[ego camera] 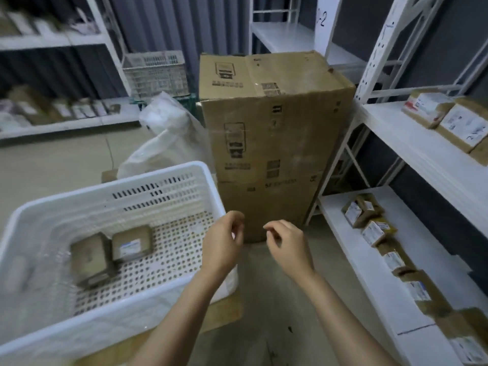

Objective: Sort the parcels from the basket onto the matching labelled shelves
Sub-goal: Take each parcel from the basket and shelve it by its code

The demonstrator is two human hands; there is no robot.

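A white perforated basket (163, 178) stands at the lower left. Two small brown parcels lie on its floor: one (91, 256) at the left, one with a white label (132, 243) beside it. My left hand (224, 240) hovers over the basket's right rim, fingers loosely curled, holding nothing. My right hand (289, 245) hangs a little to its right in front of the tall box, fingers also loosely curled and empty. White shelves (412, 143) on the right carry several labelled brown parcels (375, 229).
A tall cardboard box (264, 143) stands straight ahead on the floor. A clear plastic bag (169, 133) lies behind the basket, and another white basket (155, 72) sits further back. More shelves with parcels (52, 109) line the left wall.
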